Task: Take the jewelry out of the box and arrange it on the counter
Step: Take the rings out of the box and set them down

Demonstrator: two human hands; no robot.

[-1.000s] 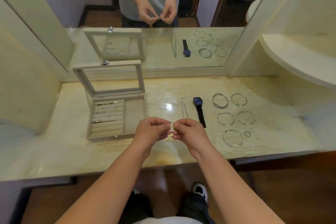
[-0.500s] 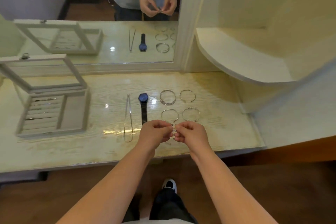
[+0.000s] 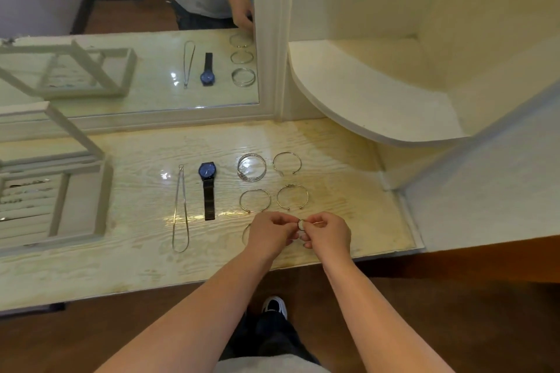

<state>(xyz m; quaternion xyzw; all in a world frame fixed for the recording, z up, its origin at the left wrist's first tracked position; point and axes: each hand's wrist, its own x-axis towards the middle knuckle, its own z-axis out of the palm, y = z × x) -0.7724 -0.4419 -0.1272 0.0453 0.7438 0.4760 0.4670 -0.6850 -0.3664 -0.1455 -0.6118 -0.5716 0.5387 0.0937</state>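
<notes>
A small silver ring (image 3: 301,224), pinched between left grip (image 3: 269,232) and right grip (image 3: 328,233), has been carried toward thin wire bangles (image 3: 292,197) just beyond, for placing.

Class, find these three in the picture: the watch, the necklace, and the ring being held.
watch (image 3: 207,171), head view, on the blue dial.
necklace (image 3: 181,180), head view, on the upper end where its strands run together.
ring (image 3: 301,224), head view, on the visible band.

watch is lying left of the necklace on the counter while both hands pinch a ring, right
No. The head view shows the watch lying right of the necklace on the counter, while the left hand and right hand pinch the ring.
</notes>
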